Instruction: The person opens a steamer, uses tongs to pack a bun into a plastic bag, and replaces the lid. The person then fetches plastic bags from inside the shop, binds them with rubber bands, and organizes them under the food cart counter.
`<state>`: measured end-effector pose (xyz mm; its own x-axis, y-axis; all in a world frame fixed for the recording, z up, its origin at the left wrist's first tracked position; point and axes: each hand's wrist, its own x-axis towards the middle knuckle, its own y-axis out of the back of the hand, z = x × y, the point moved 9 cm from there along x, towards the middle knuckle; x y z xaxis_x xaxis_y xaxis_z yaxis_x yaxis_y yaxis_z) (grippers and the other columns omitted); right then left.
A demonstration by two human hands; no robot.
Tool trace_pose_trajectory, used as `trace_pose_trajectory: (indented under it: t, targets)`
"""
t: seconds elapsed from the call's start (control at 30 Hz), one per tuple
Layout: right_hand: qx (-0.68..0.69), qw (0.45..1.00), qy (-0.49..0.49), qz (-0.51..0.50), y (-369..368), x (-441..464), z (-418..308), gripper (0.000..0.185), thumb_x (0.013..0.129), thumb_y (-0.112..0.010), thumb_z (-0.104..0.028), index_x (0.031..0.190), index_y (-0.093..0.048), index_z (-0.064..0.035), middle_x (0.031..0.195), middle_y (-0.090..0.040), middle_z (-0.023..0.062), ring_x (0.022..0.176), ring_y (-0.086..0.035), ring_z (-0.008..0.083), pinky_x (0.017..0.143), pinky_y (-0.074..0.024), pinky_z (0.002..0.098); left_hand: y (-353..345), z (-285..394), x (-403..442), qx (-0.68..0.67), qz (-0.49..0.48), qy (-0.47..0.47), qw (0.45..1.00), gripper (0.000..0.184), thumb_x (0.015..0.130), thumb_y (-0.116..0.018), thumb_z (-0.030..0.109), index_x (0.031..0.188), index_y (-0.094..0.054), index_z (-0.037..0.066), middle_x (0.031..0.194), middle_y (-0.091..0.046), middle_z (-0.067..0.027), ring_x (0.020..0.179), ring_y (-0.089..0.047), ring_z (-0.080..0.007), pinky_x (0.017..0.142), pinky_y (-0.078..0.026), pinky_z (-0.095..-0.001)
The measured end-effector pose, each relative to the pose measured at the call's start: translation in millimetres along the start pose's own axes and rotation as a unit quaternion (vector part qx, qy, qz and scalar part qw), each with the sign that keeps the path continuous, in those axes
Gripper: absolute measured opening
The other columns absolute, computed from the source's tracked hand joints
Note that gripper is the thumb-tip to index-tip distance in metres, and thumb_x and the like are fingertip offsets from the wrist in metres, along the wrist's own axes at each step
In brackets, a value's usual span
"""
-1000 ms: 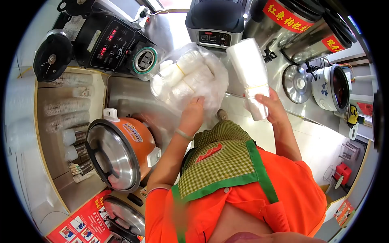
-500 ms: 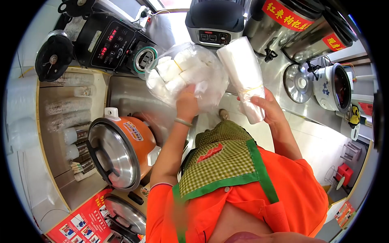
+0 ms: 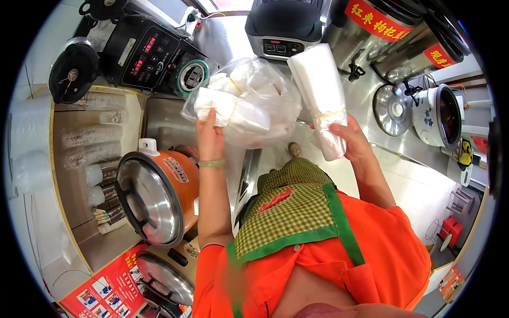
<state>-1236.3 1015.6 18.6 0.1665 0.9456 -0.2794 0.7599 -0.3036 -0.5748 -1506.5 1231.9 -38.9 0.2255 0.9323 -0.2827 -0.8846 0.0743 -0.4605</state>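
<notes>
Gripping a plastic-bag roll in each hand, both held in front of the steel worktop (image 3: 358, 103). Right hand (image 3: 347, 138): closed round the near end of the longer white roll (image 3: 315, 77), just below its yellow rubber band (image 3: 331, 115); the roll's other end points up and away, near the black-topped appliance (image 3: 283, 32) at the worktop's far edge.

Left hand (image 3: 212, 137): fingers and thumb closed on one end of a shorter white roll (image 3: 241, 113), which lies across a clear plastic bag (image 3: 281, 106). More white rolls show through the film — whether the shorter one is inside or outside, cannot tell.

Far left corner: black machine (image 3: 146, 58) with red digits, its teal-rimmed ring (image 3: 192, 77) close by the bag. Far right corner: two steel urns (image 3: 352, 45) with red labels. Steel lid (image 3: 391, 110) lying flat nearer the right-hand edge, just beside a white pot (image 3: 427, 117) with blue flowers. Left of the left forearm — orange rice cooker (image 3: 183, 169), lid on.
</notes>
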Motion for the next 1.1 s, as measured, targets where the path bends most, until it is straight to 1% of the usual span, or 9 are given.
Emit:
trace_pose_trajectory:
  t: [0.17, 0.23, 0.27, 0.3, 0.37, 0.4, 0.77, 0.93, 1.1]
  targets:
    - [-0.100, 0.992, -0.017, -0.081, -40.7, 3.9, 6.6, 0.048, 0.084, -0.067, -0.018, 0.127, -0.052, -0.0010, 0.115, -0.063, 0.0086, 0.103, -0.061, 0.0174, 0.090, -0.0479, 0.0315, 5.7, 1.2, 2.6, -0.006, -0.009, -0.005, 1.000, 0.030, 0.091, -0.057, 0.004, 0.121, -0.053, -0.001, 0.114, -0.062, -0.0096, 0.101, -0.061, -0.0163, 0.087, -0.052, -0.0287]
    - [-0.114, 0.982, -0.068, -0.134, -80.0, 7.3, 27.2, 0.047, 0.086, -0.067, -0.018, 0.126, -0.052, -0.0009, 0.115, -0.062, 0.0075, 0.101, -0.061, 0.0161, 0.088, -0.0481, 0.0305, 9.6, -7.4, 3.3, 0.159, -0.020, 0.035, 0.987, 0.033, 0.090, -0.058, 0.006, 0.121, -0.053, -0.002, 0.112, -0.063, -0.0096, 0.102, -0.062, -0.0178, 0.086, -0.050, -0.0290]
    - [-0.089, 0.982, -0.103, -0.134, -95.3, 10.6, 41.3, 0.046, 0.087, -0.066, -0.019, 0.126, -0.052, -0.0002, 0.114, -0.063, 0.0076, 0.100, -0.062, 0.0160, 0.087, -0.0487, 0.0304, -25.3, 6.1, -6.8, 0.226, -0.117, -0.079, 0.964, 0.033, 0.088, -0.059, 0.010, 0.119, -0.056, -0.003, 0.111, -0.064, -0.0090, 0.099, -0.062, -0.0199, 0.084, -0.049, -0.0306]
    - [-0.089, 0.982, -0.103, -0.134, -99.5, 21.9, 59.2, 0.046, 0.087, -0.066, -0.019, 0.126, -0.052, -0.0002, 0.114, -0.063, 0.0076, 0.100, -0.062, 0.0160, 0.087, -0.0487, 0.0304, -45.9, 5.6, -3.8, 0.368, 0.022, -0.073, 0.927, 0.033, 0.087, -0.061, 0.012, 0.116, -0.058, -0.003, 0.109, -0.065, -0.0094, 0.097, -0.062, -0.0204, 0.083, -0.049, -0.0319]
    - [0.070, 0.980, -0.166, -0.086, -88.1, 52.5, 111.3, 0.044, 0.088, -0.064, -0.019, 0.125, -0.052, 0.0017, 0.111, -0.063, 0.0080, 0.097, -0.063, 0.0169, 0.085, -0.0507, 0.0313, -45.7, -5.4, 9.1, 0.487, -0.003, -0.064, 0.871, 0.032, 0.086, -0.063, 0.016, 0.112, -0.061, -0.003, 0.106, -0.067, -0.0106, 0.094, -0.063, -0.0206, 0.081, -0.049, -0.0330]
    - [0.122, 0.980, -0.143, -0.058, -82.1, 66.2, 109.4, 0.042, 0.089, -0.062, -0.020, 0.123, -0.052, 0.0026, 0.110, -0.063, 0.0096, 0.096, -0.064, 0.0191, 0.083, -0.0525, 0.0332, -32.7, -22.6, 12.8, 0.467, -0.165, -0.063, 0.867, 0.031, 0.086, -0.063, 0.017, 0.110, -0.063, -0.003, 0.105, -0.067, -0.0114, 0.093, -0.063, -0.0202, 0.081, -0.049, -0.0327]
    - [0.156, 0.978, -0.127, 0.054, -32.3, 93.2, 115.8, 0.043, 0.091, -0.057, -0.019, 0.127, -0.048, 0.0028, 0.119, -0.060, 0.0147, 0.104, -0.062, 0.0262, 0.092, -0.0493, 0.0397, -9.1, -48.1, 30.6, 0.478, -0.142, 0.112, 0.859, 0.041, 0.084, -0.068, 0.028, 0.109, -0.063, -0.004, 0.096, -0.067, -0.0097, 0.085, -0.061, -0.0147, 0.077, -0.048, -0.0316]
    - [0.167, 0.975, -0.133, 0.054, -28.6, 88.4, 111.6, 0.043, 0.092, -0.056, -0.020, 0.126, -0.047, 0.0035, 0.118, -0.060, 0.0150, 0.104, -0.062, 0.0267, 0.090, -0.0502, 0.0411, -49.4, -22.1, -10.6, 0.620, -0.103, -0.128, 0.768, 0.039, 0.084, -0.068, 0.024, 0.110, -0.062, -0.005, 0.101, -0.066, -0.0100, 0.088, -0.061, -0.0150, 0.077, -0.049, -0.0297]
    - [0.165, 0.974, -0.146, 0.060, -31.9, 83.0, 106.9, 0.042, 0.092, -0.054, -0.019, 0.126, -0.047, 0.0043, 0.117, -0.059, 0.0163, 0.103, -0.062, 0.0278, 0.088, -0.0515, 0.0425, -52.3, -65.2, -22.9, 0.392, -0.175, 0.076, 0.900, 0.033, 0.084, -0.067, 0.016, 0.109, -0.062, -0.005, 0.104, -0.066, -0.0111, 0.088, -0.063, -0.0164, 0.077, -0.050, -0.0299]
